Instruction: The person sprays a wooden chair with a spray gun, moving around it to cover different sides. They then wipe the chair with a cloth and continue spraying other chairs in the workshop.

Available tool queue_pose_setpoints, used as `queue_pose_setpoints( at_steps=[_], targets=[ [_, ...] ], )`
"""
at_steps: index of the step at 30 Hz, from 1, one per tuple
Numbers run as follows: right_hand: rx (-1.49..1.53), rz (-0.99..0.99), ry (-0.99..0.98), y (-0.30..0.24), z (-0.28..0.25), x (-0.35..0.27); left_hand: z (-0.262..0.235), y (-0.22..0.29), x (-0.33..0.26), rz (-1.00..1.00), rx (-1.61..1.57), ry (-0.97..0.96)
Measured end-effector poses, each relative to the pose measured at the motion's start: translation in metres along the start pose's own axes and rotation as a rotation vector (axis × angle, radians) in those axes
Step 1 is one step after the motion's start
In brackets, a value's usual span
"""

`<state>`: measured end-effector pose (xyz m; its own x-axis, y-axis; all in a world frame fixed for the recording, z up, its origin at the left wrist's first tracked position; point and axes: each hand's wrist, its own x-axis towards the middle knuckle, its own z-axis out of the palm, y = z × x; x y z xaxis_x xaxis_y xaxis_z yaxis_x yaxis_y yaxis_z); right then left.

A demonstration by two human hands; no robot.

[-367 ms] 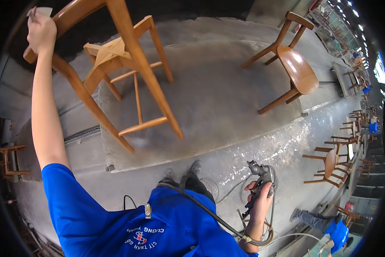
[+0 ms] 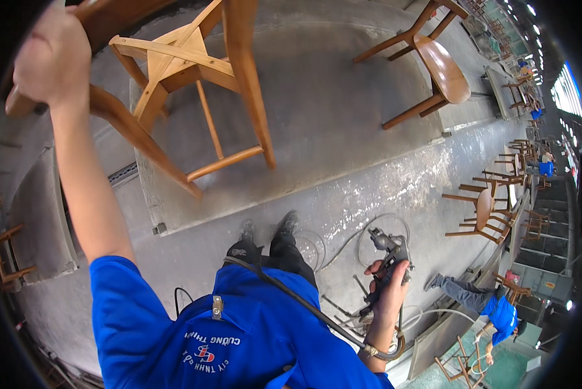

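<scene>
Left hand (image 2: pixel 52 57), fist closed round a leg of the upturned wooden chair (image 2: pixel 187 84) at upper left of the frame; right hand (image 2: pixel 389 293), lower right, fingers wrapped round a spray gun (image 2: pixel 387 249) with trailing hose (image 2: pixel 291 295). A firm hold on the chair, with the gun kept well apart from it, looks the sound way to work.

At eleven o'clock the left hand (image 2: pixel 52 57) covers part of the wooden chair (image 2: pixel 194 84), whose top runs off frame; the far chairs (image 2: pixel 524 149) at two o'clock are too small to tell apart.
</scene>
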<state>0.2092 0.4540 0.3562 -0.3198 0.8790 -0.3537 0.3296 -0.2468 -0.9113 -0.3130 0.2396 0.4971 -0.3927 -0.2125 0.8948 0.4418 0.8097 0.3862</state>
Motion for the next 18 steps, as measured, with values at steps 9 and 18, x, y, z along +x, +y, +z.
queue_pose_setpoints(
  at_steps=[9,18],
  targets=[
    [-0.14,0.021,-0.184,0.031,-0.033,-0.012,-0.07,0.048,-0.061,0.171,-0.353,-0.06],
    [-0.107,0.11,-0.127,0.099,-0.154,0.026,-0.172,0.078,-0.149,-0.112,-0.697,-0.148]
  ],
)
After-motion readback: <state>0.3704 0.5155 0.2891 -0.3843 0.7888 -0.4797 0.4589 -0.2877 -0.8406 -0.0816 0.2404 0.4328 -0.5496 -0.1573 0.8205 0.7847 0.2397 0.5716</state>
